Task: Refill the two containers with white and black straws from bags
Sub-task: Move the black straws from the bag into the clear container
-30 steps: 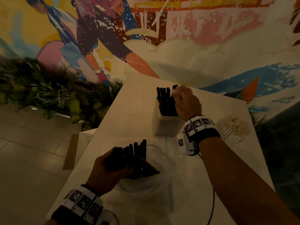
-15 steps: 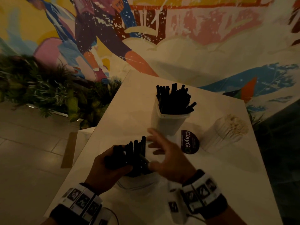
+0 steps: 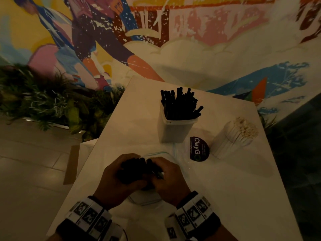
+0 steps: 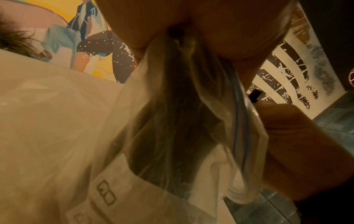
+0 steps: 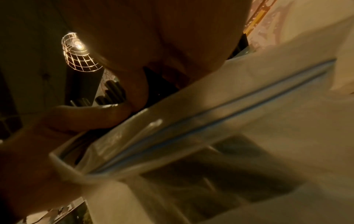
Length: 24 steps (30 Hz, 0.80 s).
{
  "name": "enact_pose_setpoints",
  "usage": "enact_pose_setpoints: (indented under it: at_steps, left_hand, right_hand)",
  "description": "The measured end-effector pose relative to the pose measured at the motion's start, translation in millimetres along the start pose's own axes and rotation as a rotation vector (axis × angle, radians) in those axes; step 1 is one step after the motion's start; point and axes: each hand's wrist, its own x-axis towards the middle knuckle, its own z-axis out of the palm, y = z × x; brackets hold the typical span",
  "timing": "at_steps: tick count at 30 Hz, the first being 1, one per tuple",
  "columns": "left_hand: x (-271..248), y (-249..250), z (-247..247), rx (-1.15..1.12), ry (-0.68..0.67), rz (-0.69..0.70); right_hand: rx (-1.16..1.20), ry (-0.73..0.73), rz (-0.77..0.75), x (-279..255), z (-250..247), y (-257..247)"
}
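Note:
Near the table's front edge, both hands close around one bundle of black straws (image 3: 133, 169) that stands in a clear zip bag (image 3: 147, 199). My left hand (image 3: 118, 178) grips the bundle from the left. From the right, my right hand (image 3: 166, 178) curls its fingers round it. The zip bag (image 4: 172, 121) hangs below my left hand in the left wrist view, and its blue zip line (image 5: 229, 113) shows in the right wrist view. A white container (image 3: 175, 131) farther back holds many black straws (image 3: 180, 105). White straws (image 3: 243, 129) stand at the right.
A dark round ClayGo label (image 3: 198, 148) lies between the two containers. The table (image 3: 243, 188) ends at left over a tiled floor, with plants (image 3: 43, 105) beyond. A painted wall rises behind the table. A caged lamp (image 5: 78, 53) shows in the right wrist view.
My right hand has come back from the black-straw container to the bundle in my left hand and now grips it. The left hand has stayed in place.

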Motion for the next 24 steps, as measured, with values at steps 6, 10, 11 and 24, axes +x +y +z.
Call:
enact_pose_setpoints:
  at_steps: [6,10,11,24]
  left_hand:
    - [-2,4,3,0.024,0.044,0.002]
    - [-3,5,1,-0.006,0.058,-0.033]
    - [-4,5,0,-0.009,0.062,-0.036]
    - [-2,8,0,0.002,0.07,-0.036]
  right_hand:
    - [0.133,0.093,0.042,-4,0,5]
    - [0.215,0.232,0.043,0,-6,5]
    - [0.242,0.278,0.033,2,-10,2]
    - [0.338,0.376,0.111,-1,-13,23]
